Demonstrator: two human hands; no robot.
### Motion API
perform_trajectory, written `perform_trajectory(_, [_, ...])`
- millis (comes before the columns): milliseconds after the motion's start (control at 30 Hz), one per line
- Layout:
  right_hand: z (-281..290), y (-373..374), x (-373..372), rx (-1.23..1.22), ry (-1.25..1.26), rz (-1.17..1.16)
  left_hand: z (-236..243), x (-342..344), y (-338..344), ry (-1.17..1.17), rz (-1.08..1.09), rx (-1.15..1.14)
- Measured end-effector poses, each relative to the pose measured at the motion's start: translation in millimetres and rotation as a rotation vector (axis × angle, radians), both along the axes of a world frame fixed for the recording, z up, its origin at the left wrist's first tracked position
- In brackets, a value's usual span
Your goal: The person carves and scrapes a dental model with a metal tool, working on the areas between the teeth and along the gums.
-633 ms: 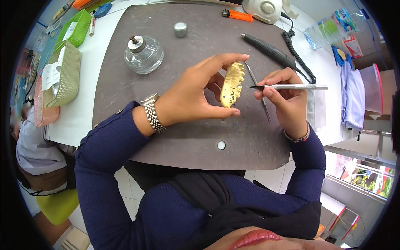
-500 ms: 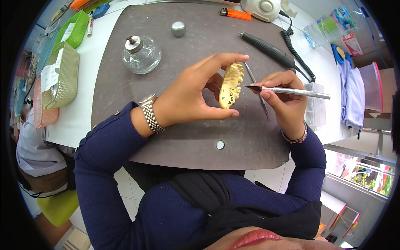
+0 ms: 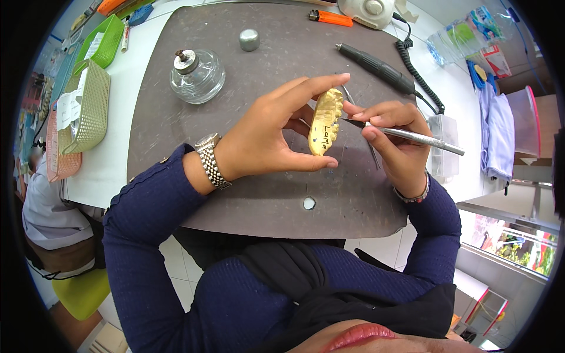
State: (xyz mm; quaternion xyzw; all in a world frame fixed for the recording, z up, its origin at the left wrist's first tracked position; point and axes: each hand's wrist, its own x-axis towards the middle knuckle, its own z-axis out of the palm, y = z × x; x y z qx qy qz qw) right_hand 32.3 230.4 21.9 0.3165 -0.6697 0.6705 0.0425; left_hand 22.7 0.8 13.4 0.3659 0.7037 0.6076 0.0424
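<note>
My left hand (image 3: 262,132) holds a yellow dental cast (image 3: 322,130) on its side between thumb and fingers, its row of teeth facing right and dark handwriting on its base. My right hand (image 3: 399,144) grips a slim silver-handled knife (image 3: 424,138) like a pen, its dark blade tip at the cast's toothed edge; whether it touches, I cannot tell. A thin metal instrument (image 3: 373,154) lies on the grey-brown mat (image 3: 259,206) beneath that hand, partly hidden.
Around the mat are a glass spirit lamp (image 3: 197,79), metal cap (image 3: 249,39), orange lighter (image 3: 331,18), corded handpiece (image 3: 375,67) with control unit (image 3: 366,10), plastic bottle (image 3: 456,38) and clear box (image 3: 442,157). Baskets (image 3: 87,109) stand left, beside another person (image 3: 53,217).
My right hand has shifted slightly left and the knife's handle end has dropped, bringing the blade closer to the cast. The whole view has shifted slightly.
</note>
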Motion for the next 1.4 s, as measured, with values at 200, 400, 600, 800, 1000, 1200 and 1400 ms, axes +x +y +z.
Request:
perform_trajectory(200, [0.7, 2.6, -1.4, 0.045, -0.014, 0.008, -3.7, -0.4, 0.2, 0.019, 0.006, -0.004])
perform_trajectory(400, [3.3, 3.0, -1.4, 0.041, -0.107, 0.008, -5.5, 0.3, 2.1, 0.054, 0.025, 0.023])
perform_trajectory(600, [2.3, 4.9, -3.1, 0.032, -0.13, 0.034, -4.9, 1.7, 2.5, 0.027, 0.022, 0.025])
perform_trajectory(800, [3.8, 6.1, -2.4, 0.075, -0.117, 0.028, -3.9, 2.1, 2.4, 0.031, 0.029, 0.019])
perform_trajectory(1000, [3.9, 4.1, -0.9, 0.043, -0.126, 0.014, -3.0, 2.0, 2.3, 0.034, 0.029, 0.007])
perform_trajectory(1200, [4.6, 5.6, -3.0, 0.085, -0.091, 0.037, -5.0, 1.9, 3.2, 0.008, 0.026, 0.035])
perform_trajectory(1400, [4.6, 1.5, 0.9, -0.018, -0.143, 0.008, -5.1, 1.8, 3.5, -0.015, 0.013, 0.054])
